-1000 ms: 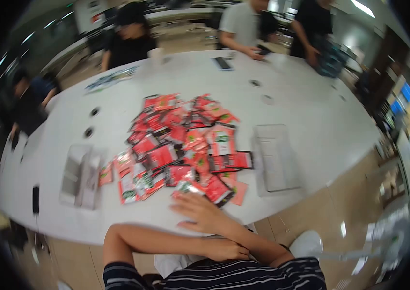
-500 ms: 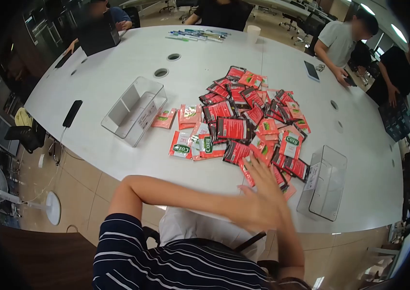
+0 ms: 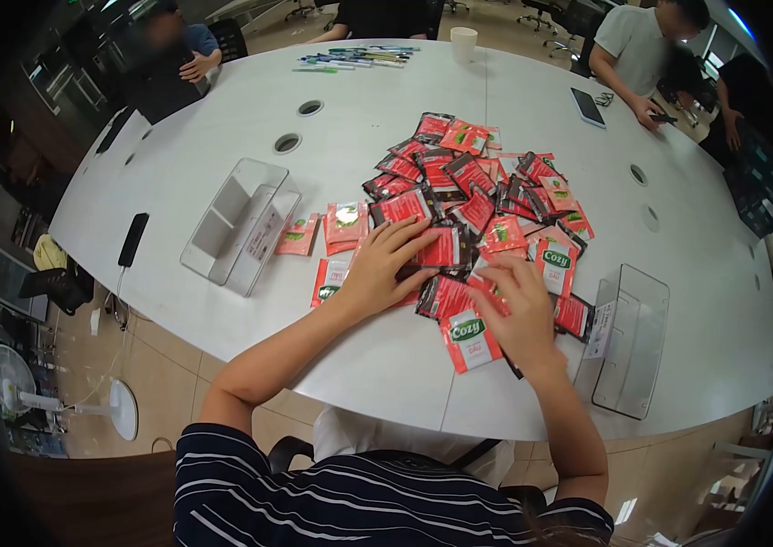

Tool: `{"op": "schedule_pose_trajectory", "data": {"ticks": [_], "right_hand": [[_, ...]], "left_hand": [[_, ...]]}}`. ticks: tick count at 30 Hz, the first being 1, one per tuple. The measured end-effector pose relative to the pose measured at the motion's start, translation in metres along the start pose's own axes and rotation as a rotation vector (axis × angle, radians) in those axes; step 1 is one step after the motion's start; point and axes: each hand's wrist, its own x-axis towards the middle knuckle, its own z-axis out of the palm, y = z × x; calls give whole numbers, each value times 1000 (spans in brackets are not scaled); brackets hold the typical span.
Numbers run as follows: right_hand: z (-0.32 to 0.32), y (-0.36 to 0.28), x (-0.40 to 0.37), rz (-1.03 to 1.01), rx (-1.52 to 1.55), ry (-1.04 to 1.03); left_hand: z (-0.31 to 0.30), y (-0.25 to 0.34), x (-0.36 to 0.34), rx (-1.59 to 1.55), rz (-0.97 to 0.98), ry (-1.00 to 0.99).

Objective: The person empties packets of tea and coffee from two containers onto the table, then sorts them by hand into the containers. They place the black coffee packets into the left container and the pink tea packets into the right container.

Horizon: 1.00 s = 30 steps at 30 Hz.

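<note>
A loose heap of sachets spreads over the white table (image 3: pixel 250 333). Some are red and black (image 3: pixel 468 175), others pink and red with a green leaf (image 3: pixel 465 137) or a green "Cozy" label (image 3: pixel 554 264). My left hand (image 3: pixel 377 272) lies on the heap's left side, fingers spread and touching a red-and-black sachet (image 3: pixel 446 246). To its right, my right hand (image 3: pixel 523 314) hovers at or touches the sachets with loosely bent, separated fingers; nothing shows gripped in it. Just below it lies a "Cozy" sachet (image 3: pixel 470 342).
Clear plastic bins stand left (image 3: pixel 245 228) and right (image 3: pixel 631 342) of the heap. Farther off are pens (image 3: pixel 359 57), a white cup (image 3: pixel 463 44) and a phone (image 3: pixel 588 107). A black device (image 3: pixel 134 239) with a cable lies left. Other people sit around the table.
My left hand has gone from crossing over my right hand to the heap's left side. The right hand now shows separately, and a "Cozy" sachet lies at the heap's front edge.
</note>
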Motion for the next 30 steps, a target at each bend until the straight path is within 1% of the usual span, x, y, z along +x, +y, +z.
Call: {"op": "schedule_pose_trajectory", "data": {"ticks": [1, 4, 8, 12, 13, 16, 17, 20, 21, 24, 25, 27, 29, 30], "right_hand": [[1, 2, -1, 24, -55, -88], [13, 11, -9, 96, -7, -118], [11, 17, -10, 120, -35, -162], [3, 14, -7, 228, 43, -37], [2, 11, -5, 287, 98, 11], [-1, 12, -2, 285, 317, 148], [2, 11, -2, 399, 585, 187], [0, 14, -2, 500, 1020, 239], [-2, 13, -1, 496, 1001, 252], [-9, 4, 3, 384, 881, 377], [-20, 0, 2, 358, 811, 439], [-53, -7, -3, 299, 660, 562], [-92, -5, -30, 326, 572, 666], [-113, 2, -46, 325, 469, 654]], "left_hand": [[0, 0, 0, 5, 2, -6], [-3, -4, -1, 13, 10, -13], [-6, -4, 2, 7, -5, -1], [-7, -9, 0, 35, 10, 22], [-8, -9, 1, 47, 21, 35], [-10, -8, 2, 38, 24, 51], [-10, -8, 1, 26, 31, 36], [-11, -6, 0, 16, 43, 31], [-10, -5, 0, -13, 32, 37], [-8, -3, -1, -79, 56, 78], [-9, 1, 2, -53, 120, 110], [-5, 6, 0, -95, 183, 77], [-4, 18, -2, -134, 240, 14], [-4, 23, -3, -135, 270, -17]]}}
